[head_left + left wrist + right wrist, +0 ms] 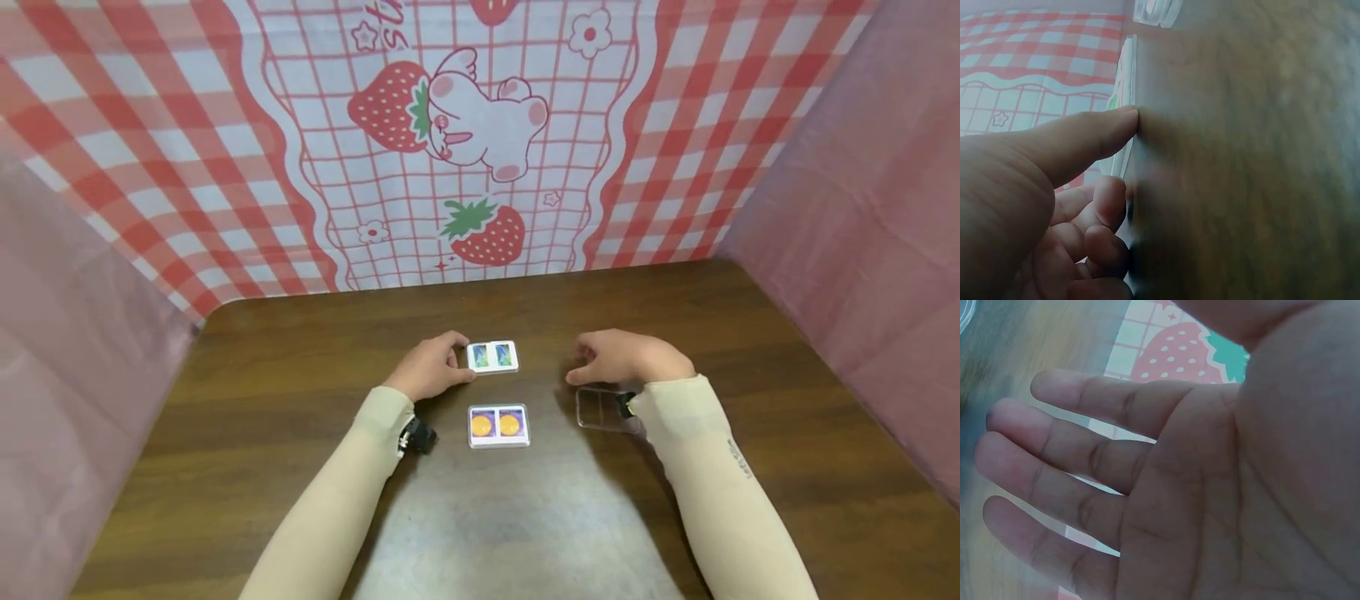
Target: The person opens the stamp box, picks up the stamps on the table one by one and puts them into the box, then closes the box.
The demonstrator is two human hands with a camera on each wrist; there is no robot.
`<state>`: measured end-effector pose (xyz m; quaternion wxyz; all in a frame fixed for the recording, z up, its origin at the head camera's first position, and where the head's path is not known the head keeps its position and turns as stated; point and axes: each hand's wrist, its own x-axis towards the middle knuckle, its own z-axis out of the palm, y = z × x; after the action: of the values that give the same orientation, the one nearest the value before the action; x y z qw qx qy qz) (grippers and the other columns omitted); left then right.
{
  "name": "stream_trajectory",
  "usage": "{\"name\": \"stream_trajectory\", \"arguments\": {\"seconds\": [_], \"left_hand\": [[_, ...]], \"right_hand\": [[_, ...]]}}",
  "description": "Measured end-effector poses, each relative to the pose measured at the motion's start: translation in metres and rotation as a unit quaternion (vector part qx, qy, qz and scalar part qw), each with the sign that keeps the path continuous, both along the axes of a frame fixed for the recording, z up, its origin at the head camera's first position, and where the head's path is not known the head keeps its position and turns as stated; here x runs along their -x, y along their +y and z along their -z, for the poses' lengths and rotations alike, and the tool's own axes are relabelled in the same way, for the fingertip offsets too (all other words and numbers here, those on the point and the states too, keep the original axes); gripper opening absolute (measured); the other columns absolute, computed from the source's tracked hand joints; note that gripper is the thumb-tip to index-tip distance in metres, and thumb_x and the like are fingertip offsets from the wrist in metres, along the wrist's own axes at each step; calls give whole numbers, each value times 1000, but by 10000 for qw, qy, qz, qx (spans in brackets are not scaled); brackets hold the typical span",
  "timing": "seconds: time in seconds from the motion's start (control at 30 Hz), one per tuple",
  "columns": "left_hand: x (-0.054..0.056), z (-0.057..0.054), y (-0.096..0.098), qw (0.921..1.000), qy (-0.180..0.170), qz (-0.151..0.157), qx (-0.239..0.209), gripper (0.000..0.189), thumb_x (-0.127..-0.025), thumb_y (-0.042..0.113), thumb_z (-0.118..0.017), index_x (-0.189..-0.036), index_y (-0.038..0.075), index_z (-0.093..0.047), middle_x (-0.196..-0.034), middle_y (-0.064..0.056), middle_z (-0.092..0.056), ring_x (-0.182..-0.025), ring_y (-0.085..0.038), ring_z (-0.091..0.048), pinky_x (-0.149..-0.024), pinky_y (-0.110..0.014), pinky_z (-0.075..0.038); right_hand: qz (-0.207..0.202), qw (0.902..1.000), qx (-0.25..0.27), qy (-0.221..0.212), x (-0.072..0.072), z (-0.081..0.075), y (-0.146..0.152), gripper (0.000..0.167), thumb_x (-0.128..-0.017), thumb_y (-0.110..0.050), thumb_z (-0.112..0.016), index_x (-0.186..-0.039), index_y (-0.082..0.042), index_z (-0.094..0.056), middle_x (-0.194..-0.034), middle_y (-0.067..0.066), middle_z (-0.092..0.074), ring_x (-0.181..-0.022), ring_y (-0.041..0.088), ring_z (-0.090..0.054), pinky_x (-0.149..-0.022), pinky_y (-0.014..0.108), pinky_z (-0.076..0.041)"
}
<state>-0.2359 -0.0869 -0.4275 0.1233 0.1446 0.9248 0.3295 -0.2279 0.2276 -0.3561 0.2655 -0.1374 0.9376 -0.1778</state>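
Observation:
My left hand (pixel 429 368) has its thumb and a finger at the left end of a small clear plastic case (pixel 492 357) showing two matching green-and-blue pictures. In the left wrist view this case (pixel 1126 72) is seen edge-on, low against the table, with the thumb along its edge. Nearer me lies a second clear case (pixel 498 427) with two orange discs on purple. My right hand (pixel 626 357) hovers over the table to the right, fingers loosely bent around nothing; its palm (pixel 1179 487) is bare in the right wrist view. Below that wrist sits a transparent plastic piece (pixel 589 410), partly hidden by the sleeve.
All the cases lie on a brown wooden table (pixel 300 500). A red-and-white checked cloth (pixel 300 167) with strawberries hangs behind its far edge. Pink cloth (pixel 840 217) hangs along the right side, and more pink cloth (pixel 67 333) along the left.

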Motion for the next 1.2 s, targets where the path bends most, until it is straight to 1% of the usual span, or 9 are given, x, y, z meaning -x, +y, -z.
{"name": "stream_trajectory", "arguments": {"seconds": [0.17, 0.3, 0.5, 0.6, 0.7, 0.83, 1.0, 1.1, 1.2], "left_hand": [[-5, 1, 0, 9999, 46, 60, 102, 55, -93, 34, -79, -139, 12, -59, -83, -3, -61, -71, -17, -54, -64, -33, -44], [-8, 1, -2, 9999, 89, 111, 25, 55, -92, 34, -80, -138, 11, -60, -81, -4, -61, -70, -18, -54, -64, -33, -44], [-9, 5, -5, 9999, 77, 115, 13, 55, -92, 35, -80, -137, 12, -60, -82, -3, -62, -70, -17, -55, -65, -33, -44], [-9, 5, -4, 9999, 68, 115, 63, 55, -92, 36, -80, -138, 12, -60, -83, -2, -62, -71, -17, -55, -66, -33, -45], [-11, 4, -1, 9998, 48, 118, 130, 55, -92, 36, -79, -138, 14, -59, -83, -2, -63, -71, -17, -56, -66, -34, -45], [-12, 3, 1, 9998, -26, 100, 163, 55, -93, 37, -78, -139, 15, -57, -84, -2, -63, -71, -18, -57, -66, -34, -46], [-12, 6, 0, 9998, -120, 73, 120, 56, -93, 37, -78, -140, 16, -57, -85, -1, -63, -71, -17, -56, -66, -34, -45], [-11, 5, -1, 9999, -103, 52, 86, 56, -93, 37, -79, -140, 17, -57, -85, -1, -63, -72, -17, -56, -66, -34, -45], [-10, 5, -2, 10000, -78, 34, 49, 55, -93, 37, -79, -140, 18, -58, -85, -1, -62, -72, -17, -56, -66, -34, -45]], "right_hand": [[-93, 9999, 3, 69, 1, 0, 4, 48, -93, -40, -76, -126, -8, -63, -109, 6, -66, -95, 23, -58, -81, 43, -49], [-145, 9998, -12, 139, 3, -1, 4, 44, -93, -39, -76, -122, -8, -63, -106, 5, -66, -93, 23, -58, -79, 42, -48], [-268, 9996, 39, 88, 3, 5, 0, 48, -90, -36, -79, -122, -4, -62, -112, 9, -66, -96, 24, -58, -83, 44, -49], [-379, 9990, -171, 133, 0, 9, 1, 45, -86, -35, -82, -113, -4, -62, -106, 9, -62, -92, 23, -56, -80, 43, -47], [-349, 9981, -506, 74, -4, 11, 6, 49, -81, -38, -85, -108, -6, -59, -102, 8, -57, -87, 23, -53, -75, 41, -45], [-330, 9950, -943, -68, -10, 11, 13, 65, -76, -42, -89, -117, -2, -57, -112, 13, -58, -98, 30, -58, -80, 47, -49], [-569, 9897, -1312, 77, -19, 15, 13, 76, -68, -38, -94, -121, 2, -57, -118, 19, -58, -116, 41, -56, -90, 54, -49], [-581, 9885, -1386, 158, -22, 17, 11, 78, -66, -34, -94, -123, 4, -55, -119, 21, -58, -118, 44, -54, -91, 54, -49], [-548, 9882, -1415, 215, -21, 17, 10, 76, -66, -29, -92, -122, 5, -54, -116, 20, -58, -114, 42, -56, -89, 53, -49]]}}
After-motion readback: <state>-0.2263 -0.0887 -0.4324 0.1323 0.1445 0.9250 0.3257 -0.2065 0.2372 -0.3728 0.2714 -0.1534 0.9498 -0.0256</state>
